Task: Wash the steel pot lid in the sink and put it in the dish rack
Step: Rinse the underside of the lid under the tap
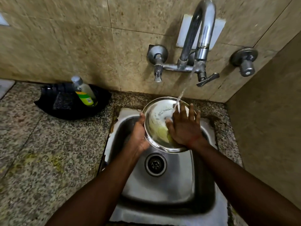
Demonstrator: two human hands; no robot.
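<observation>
Holding the steel pot lid point(156, 116) tilted over the back of the sink point(162, 190), under the water stream point(182, 93) that is running from the faucet point(203, 30). Left hand point(138, 132) is gripping the lid's left rim, thumb over the edge, fingers curling behind. Right hand point(184, 128) is lying flat on the inner face, fingers straight and spread, grasping nothing, pressing on pale yellowish suds point(160, 133).

Lid: thin, round, shallow-dished steel, shiny, with a rolled rim. I am judging it light and stiff, not fragile, but slick with soap and water. The rim is looking like the safest hold, since the wet face is offering no purchase.

Sink is dull steel with a round drain point(155, 164). Bench point(40, 152) is speckled granite; the tiled wall point(65, 38) is beige. Black plastic tray point(53, 103) is sitting on the bench to the left, carrying a soap bottle point(85, 95); I cannot tell whether it is the dish rack.
</observation>
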